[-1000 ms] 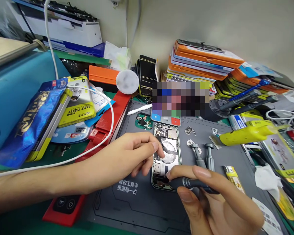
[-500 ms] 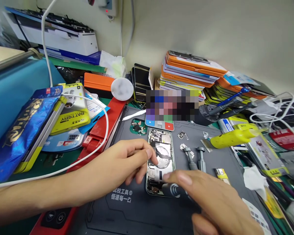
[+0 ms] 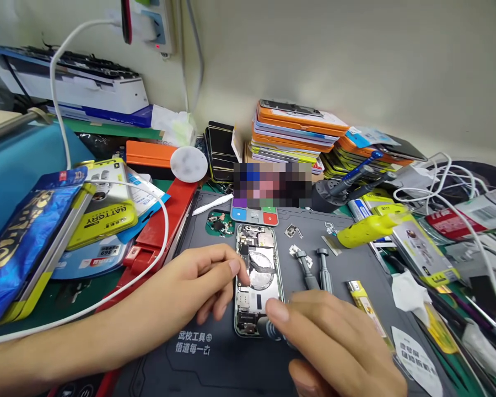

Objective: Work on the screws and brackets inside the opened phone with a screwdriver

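An opened phone (image 3: 268, 298) lies on the dark grey work mat (image 3: 215, 375), its inner parts exposed. My left hand (image 3: 213, 278) rests at the phone's left edge, fingers loosely bent and apart, with the index fingertip over the frame; nothing shows in it. My right hand (image 3: 334, 336) is closed around a dark grey screwdriver (image 3: 271, 329), whose ringed end shows over the phone's lower right corner. The rest of that tool is hidden by the fingers. Two more screwdrivers (image 3: 324, 270) lie right of the phone, beside small metal parts (image 3: 294, 230).
A multicoloured tray (image 3: 254, 216) sits behind the phone, partly pixelated. A yellow bottle (image 3: 366, 229) and a tool holder (image 3: 333, 193) stand to the right. On the left are a red device (image 3: 149, 242), a white cable (image 3: 165, 237) and battery packs (image 3: 101, 220).
The whole view has shifted, so the bench items appear further left and slightly lower. Both hands stay by the phone; the screwdriver's end remains over its lower right corner.
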The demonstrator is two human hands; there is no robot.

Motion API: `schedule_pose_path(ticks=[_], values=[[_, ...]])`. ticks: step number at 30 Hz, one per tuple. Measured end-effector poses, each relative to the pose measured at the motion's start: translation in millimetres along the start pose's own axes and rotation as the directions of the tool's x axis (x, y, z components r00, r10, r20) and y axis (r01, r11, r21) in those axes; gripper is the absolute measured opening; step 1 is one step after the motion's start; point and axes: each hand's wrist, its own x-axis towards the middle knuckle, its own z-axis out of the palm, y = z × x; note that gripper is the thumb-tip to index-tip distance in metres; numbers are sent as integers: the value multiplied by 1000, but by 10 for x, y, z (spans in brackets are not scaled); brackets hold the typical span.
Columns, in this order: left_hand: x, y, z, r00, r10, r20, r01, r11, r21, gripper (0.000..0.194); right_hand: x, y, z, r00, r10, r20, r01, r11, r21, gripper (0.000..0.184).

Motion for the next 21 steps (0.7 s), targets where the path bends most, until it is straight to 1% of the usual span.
schedule_pose_path(ticks=[4,5,8,11,14,19,21], values=[[5,-2,5,1000,-16,-5,16,1000,-15,33,11,-17,31,999,13,-38,-12,999,41,29],[6,5,7,1000,-8,-12,8,1000,-13,33,14,-15,36,999,-4,-47,6,999,40,30],[8,22,7,1000,17,-18,-17,1000,-6,33,20,2,32,999,-42,1,42,998,46,33],[16,15,6,1000,13,-13,-13,1000,1,33,20,22,12,1000,-5,31,2,995,103,33],[14,0,11,1000,8,-12,-8,1000,10,33,20,31,5,999,-22,47,16,991,132,30],[-14,12,22,1000,7,1,-8,1000,22,33,32,25,45,996,-30,78,21,994,108,28],[-21,34,27,1000,19,20,-20,999,45,38,28,26,76,997,-23,75,16,995,97,29]])
